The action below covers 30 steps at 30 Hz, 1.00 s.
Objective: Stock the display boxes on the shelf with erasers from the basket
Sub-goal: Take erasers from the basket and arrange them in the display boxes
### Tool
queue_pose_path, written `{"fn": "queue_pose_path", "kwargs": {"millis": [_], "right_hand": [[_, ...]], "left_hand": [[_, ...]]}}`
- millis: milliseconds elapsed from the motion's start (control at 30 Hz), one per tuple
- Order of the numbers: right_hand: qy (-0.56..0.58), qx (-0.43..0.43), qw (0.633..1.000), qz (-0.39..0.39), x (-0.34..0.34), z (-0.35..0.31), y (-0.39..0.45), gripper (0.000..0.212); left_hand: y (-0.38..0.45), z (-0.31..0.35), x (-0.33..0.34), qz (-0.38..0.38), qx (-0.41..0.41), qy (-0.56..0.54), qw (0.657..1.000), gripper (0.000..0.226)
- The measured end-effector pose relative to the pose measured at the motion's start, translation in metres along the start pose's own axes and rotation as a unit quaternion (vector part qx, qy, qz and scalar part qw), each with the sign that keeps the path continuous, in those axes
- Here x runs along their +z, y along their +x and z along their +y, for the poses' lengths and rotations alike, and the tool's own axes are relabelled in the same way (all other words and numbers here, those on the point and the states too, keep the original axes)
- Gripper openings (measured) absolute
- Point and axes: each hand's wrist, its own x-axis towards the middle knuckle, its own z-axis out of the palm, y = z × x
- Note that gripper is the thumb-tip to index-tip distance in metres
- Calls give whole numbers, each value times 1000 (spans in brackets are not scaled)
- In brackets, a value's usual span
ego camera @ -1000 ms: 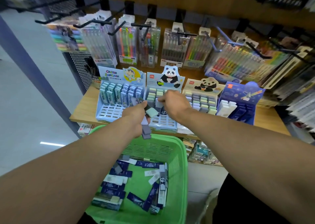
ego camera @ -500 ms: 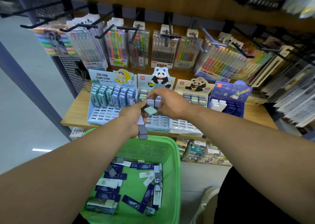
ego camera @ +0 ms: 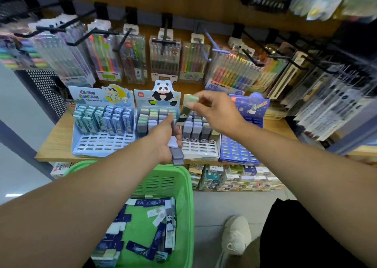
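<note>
My left hand grips a small stack of grey and lilac erasers over the shelf's front edge. My right hand pinches a pale green panda eraser by its upper end and holds it above the third display box, which holds panda erasers. To its left stand the panda-topped box and the cartoon box. A dark blue box is on the right. Below, the green basket holds several loose erasers.
Pen packs hang from black hooks above the wooden shelf. Stacked stationery boxes fill the shelf below. My shoe is on the floor right of the basket.
My right hand has taken a green panda eraser from the left hand's stack and lifted it up and right, over the third box. The left hand stays put with its stack.
</note>
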Motion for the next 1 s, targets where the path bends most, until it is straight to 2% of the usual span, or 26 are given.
{"fn": "queue_pose_path", "kwargs": {"millis": [67, 133, 233, 367, 567, 767, 867, 1000], "right_hand": [[48, 50, 997, 21, -8, 8, 1, 18], [62, 86, 994, 6, -13, 19, 0, 31], [59, 121, 991, -9, -16, 33, -2, 37], [16, 128, 991, -19, -16, 47, 0, 28], [-99, 106, 987, -63, -9, 51, -3, 8], [-123, 73, 985, -98, 8, 46, -1, 11], [-109, 58, 987, -105, 21, 37, 4, 10], [-121, 38, 983, -130, 43, 28, 8, 11]], "left_hand": [[4, -4, 1, 17, -17, -10, 1000, 37], [6, -7, 0, 17, -20, -6, 1000, 29], [3, -8, 2, -5, -30, 7, 1000, 26], [5, -8, 2, -11, -32, 14, 999, 26], [16, -10, -5, 33, -20, 19, 999, 29], [28, -11, -17, 74, 14, 55, 996, 24], [28, -9, -34, 59, -21, 92, 994, 23], [26, -10, -56, 50, -37, 68, 996, 22]]}}
